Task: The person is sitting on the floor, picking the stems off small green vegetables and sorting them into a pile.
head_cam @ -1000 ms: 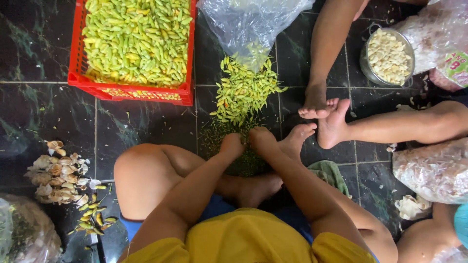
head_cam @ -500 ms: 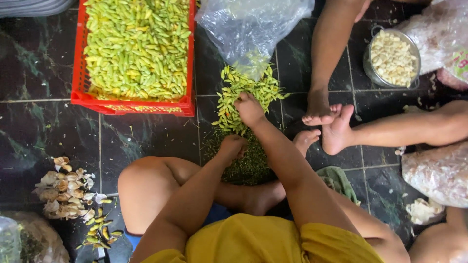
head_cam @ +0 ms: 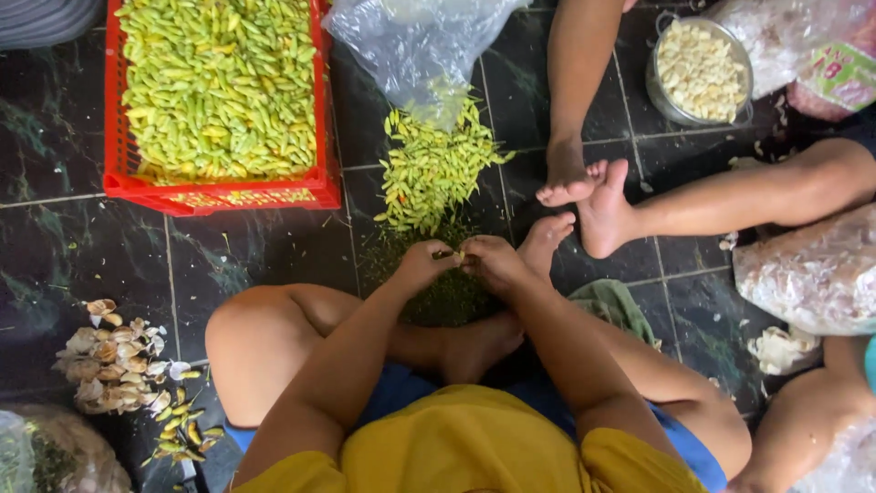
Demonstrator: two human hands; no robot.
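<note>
floor (head_cam: pixel 73 246): dark green-black marbled tiles, pale grout lines | light: even, soft, faint sheen on tiles | far left: grey striped cloth edge (head_cam: pixel 46 14) | no walls or windows in view

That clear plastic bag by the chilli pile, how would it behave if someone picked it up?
The clear plastic bag looks thin and crumpled, so it would probably flop and sag. It seems nearly emptied onto the chilli pile, so likely very light. Its glossy film may be slippery.

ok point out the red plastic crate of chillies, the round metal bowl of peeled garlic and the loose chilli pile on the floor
red plastic crate (head_cam: pixel 219 194), head view, front wall
round metal bowl (head_cam: pixel 659 99), head view, left rim
loose chilli pile (head_cam: pixel 433 169), head view, middle of the heap
</note>
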